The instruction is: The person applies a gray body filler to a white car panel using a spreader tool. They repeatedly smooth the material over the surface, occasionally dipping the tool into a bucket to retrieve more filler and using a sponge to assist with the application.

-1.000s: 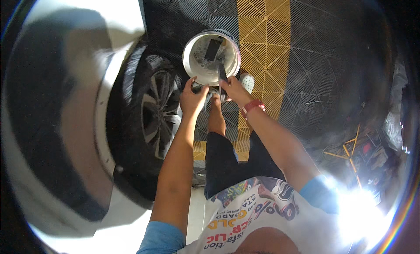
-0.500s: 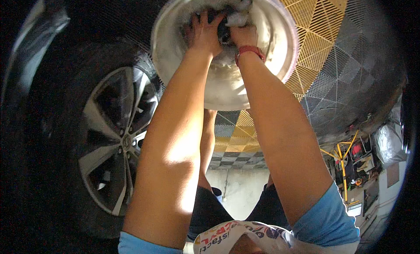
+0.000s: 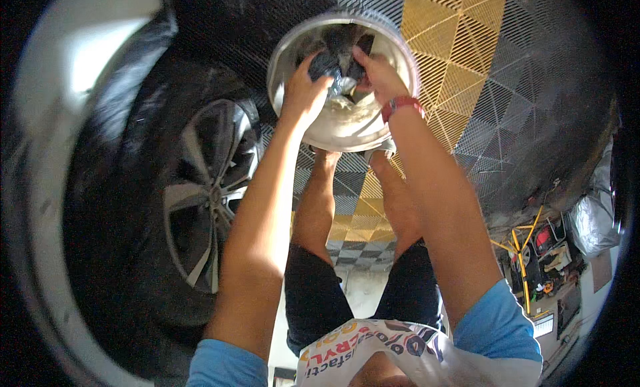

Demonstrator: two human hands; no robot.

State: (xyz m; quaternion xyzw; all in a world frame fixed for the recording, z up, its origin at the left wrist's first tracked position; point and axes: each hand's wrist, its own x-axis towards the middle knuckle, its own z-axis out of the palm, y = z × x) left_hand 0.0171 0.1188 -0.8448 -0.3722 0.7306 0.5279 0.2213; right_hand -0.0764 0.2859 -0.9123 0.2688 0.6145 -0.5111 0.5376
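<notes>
A round metal basin (image 3: 280, 94) rests at the top centre, with a pale glint of liquid at its bottom. My left hand (image 3: 305, 94) is inside it, fingers curled round a dark, wet, cloth-like bundle (image 3: 325, 66). Opposite, my right hand (image 3: 382, 77), with a red band at the wrist, closes on a dark piece (image 3: 361, 56) beside the bundle. Whether the two dark parts are one cloth or separate things, I cannot tell. Small bright patches show between my hands.
A car wheel (image 3: 215, 197) with a spoked rim stands close on the left, below pale bodywork (image 3: 100, 47). Ribbed floor tiles (image 3: 460, 34) in yellow, grey and black lie under the basin. At right, a yellow stand (image 3: 522, 267) stands by cluttered gear. My legs are just behind the basin.
The basin looks smaller and farther off as the view has shifted. My hands have drawn up from deep in the basin, and the dark bundle now shows in my left hand.
</notes>
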